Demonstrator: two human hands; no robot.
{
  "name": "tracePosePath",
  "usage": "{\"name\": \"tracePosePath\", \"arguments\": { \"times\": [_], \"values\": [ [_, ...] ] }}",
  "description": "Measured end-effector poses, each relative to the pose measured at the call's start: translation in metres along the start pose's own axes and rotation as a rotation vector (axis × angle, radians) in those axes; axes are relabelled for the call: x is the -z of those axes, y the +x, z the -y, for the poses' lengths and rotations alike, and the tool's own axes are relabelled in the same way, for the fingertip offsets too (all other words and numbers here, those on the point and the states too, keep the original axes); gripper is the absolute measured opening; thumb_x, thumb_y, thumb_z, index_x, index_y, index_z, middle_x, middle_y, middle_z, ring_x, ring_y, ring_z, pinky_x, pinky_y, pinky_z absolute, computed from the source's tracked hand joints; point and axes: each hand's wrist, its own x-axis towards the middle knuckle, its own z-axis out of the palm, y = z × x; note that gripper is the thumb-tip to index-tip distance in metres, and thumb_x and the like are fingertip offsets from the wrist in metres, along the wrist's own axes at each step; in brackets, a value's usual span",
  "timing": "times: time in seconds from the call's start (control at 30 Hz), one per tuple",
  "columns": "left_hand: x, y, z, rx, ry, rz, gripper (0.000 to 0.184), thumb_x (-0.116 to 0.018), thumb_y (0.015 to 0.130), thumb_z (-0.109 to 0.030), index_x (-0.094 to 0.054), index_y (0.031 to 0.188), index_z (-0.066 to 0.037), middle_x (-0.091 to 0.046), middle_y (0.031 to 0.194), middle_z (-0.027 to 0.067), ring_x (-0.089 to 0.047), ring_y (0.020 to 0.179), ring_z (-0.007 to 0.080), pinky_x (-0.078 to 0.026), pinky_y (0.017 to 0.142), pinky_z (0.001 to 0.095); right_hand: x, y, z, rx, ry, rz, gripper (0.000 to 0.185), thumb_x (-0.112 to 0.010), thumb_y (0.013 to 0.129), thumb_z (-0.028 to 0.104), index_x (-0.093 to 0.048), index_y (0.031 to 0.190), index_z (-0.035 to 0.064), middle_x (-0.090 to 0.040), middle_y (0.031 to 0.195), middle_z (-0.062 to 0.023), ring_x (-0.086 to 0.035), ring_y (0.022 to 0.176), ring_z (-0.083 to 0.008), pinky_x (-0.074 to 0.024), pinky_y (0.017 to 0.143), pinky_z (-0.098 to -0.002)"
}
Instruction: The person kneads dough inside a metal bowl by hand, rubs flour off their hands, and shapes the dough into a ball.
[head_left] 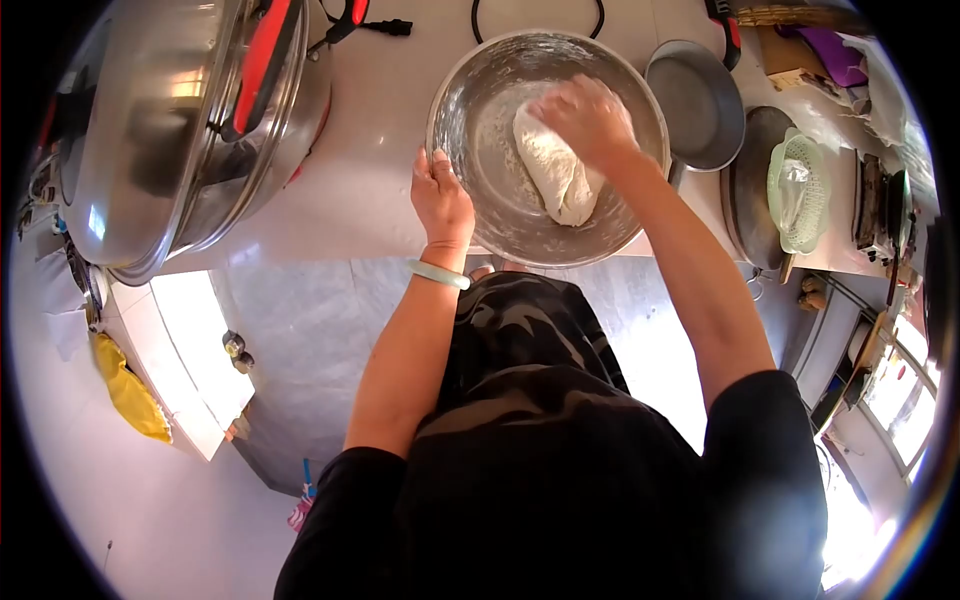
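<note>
A wide metal bowl [480,215], its inside smeared with flour, stands at the counter's front edge. Pale dough [556,172] lies in it as an elongated, folded lump. My left hand [442,203], with a light green bangle above the wrist, grips the bowl's left rim, thumb and fingertips at the edge. Over the dough's upper part is my right hand [588,118], its fingers blurred by motion; whether they are spread or closed, I cannot make out.
Large steel pots [150,130] with red-and-black handles fill the left side. Right of the bowl are a grey pan [697,105], a round dark board [750,185] and a pale green basket [799,192]. A black cable plug [388,28] lies at the back.
</note>
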Motion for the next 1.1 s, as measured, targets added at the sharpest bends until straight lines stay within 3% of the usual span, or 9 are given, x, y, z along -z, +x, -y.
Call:
{"name": "tracePosePath", "arguments": {
  "times": [0.13,0.27,0.33,0.4,0.47,0.7,0.73,0.83,1.1],
  "values": [
    [-0.001,0.003,0.009,-0.062,0.037,0.006,0.026,-0.043,0.103,-0.016,-0.058,0.113,0.002,-0.057,0.077,0.0079,-0.05,0.065,0.0174,-0.045,0.066,0.0324,0.045,-0.034,0.038,0.016,0.059,0.104,0.054,-0.052,0.093,0.056,-0.068,0.105,0.0047,-0.07,0.08,-0.0151,-0.065,0.098,-0.0342,-0.0494,0.087,-0.0455],
    [-0.001,0.003,0.005,-0.048,-0.011,0.02,0.026,-0.043,0.103,-0.016,-0.058,0.113,0.002,-0.058,0.077,0.01,-0.051,0.066,0.0208,-0.045,0.067,0.0348,0.005,0.023,0.021,0.132,-0.207,0.333,0.053,-0.053,0.093,0.054,-0.066,0.107,0.0048,-0.069,0.104,-0.0179,-0.063,0.101,-0.0362,-0.0495,0.086,-0.0473],
    [-0.002,0.004,0.01,-0.09,0.016,-0.002,0.026,-0.043,0.103,-0.016,-0.058,0.113,0.002,-0.059,0.078,0.0113,-0.052,0.067,0.0225,-0.045,0.068,0.036,0.003,0.029,0.012,0.627,-0.472,0.37,0.055,-0.055,0.091,0.055,-0.065,0.112,0.0044,-0.066,0.111,-0.0185,-0.063,0.105,-0.0366,-0.0486,0.09,-0.0461],
    [0.0,0.003,0.011,-0.06,0.035,0.029,0.027,-0.043,0.103,-0.016,-0.058,0.114,0.002,-0.06,0.08,0.0125,-0.054,0.069,0.0233,-0.046,0.069,0.0364,0.006,0.022,0.007,0.579,-0.387,0.499,0.055,-0.058,0.09,0.053,-0.063,0.116,0.0043,-0.065,0.115,-0.0184,-0.062,0.107,-0.0367,-0.0477,0.094,-0.0452],
    [0.001,0.004,0.007,-0.033,0.03,0.043,0.026,-0.043,0.102,-0.018,-0.058,0.109,0.002,-0.06,0.079,0.0131,-0.054,0.07,0.0243,-0.045,0.07,0.0378,0.026,-0.003,0.025,-0.034,0.036,0.662,0.054,-0.062,0.088,0.049,-0.061,0.12,0.0046,-0.065,0.114,-0.0176,-0.061,0.108,-0.0366,-0.0467,0.096,-0.0445],
    [0.0,0.002,0.014,-0.027,0.028,0.008,0.027,-0.045,0.102,-0.022,-0.058,0.103,0.002,-0.056,0.073,0.0104,-0.05,0.066,0.0223,-0.043,0.066,0.0373,0.009,-0.055,0.033,0.355,-0.429,0.36,0.053,-0.063,0.085,0.042,-0.058,0.127,0.0092,-0.064,0.113,-0.0165,-0.056,0.117,-0.0334,-0.0469,0.096,-0.0493],
    [-0.002,0.004,0.018,-0.037,0.014,0.005,0.027,-0.044,0.103,-0.022,-0.058,0.104,0.001,-0.056,0.073,0.0094,-0.049,0.066,0.0212,-0.043,0.065,0.0364,0.017,-0.064,0.064,-0.074,-0.295,0.357,0.051,-0.066,0.084,0.037,-0.06,0.129,0.0135,-0.06,0.122,-0.0124,-0.05,0.124,-0.0332,-0.0408,0.102,-0.0534],
    [-0.004,0.005,0.02,-0.04,0.038,-0.002,0.027,-0.044,0.103,-0.022,-0.059,0.107,0.001,-0.053,0.072,0.0068,-0.047,0.066,0.0183,-0.042,0.064,0.0343,-0.019,-0.099,0.015,0.297,-0.197,0.036,0.046,-0.067,0.082,0.036,-0.063,0.124,0.017,-0.054,0.129,-0.0092,-0.048,0.122,-0.0349,-0.0332,0.108,-0.0542],
    [-0.001,0.001,0.01,0.009,0.014,0.029,0.027,-0.043,0.104,-0.022,-0.059,0.108,-0.001,-0.051,0.071,0.0045,-0.045,0.065,0.0159,-0.042,0.063,0.0336,-0.034,0.002,0.019,0.341,-0.334,0.086,0.047,-0.062,0.083,0.052,-0.065,0.106,0.0115,-0.057,0.117,-0.009,-0.053,0.113,-0.0313,-0.036,0.103,-0.0516]
  ]
}}
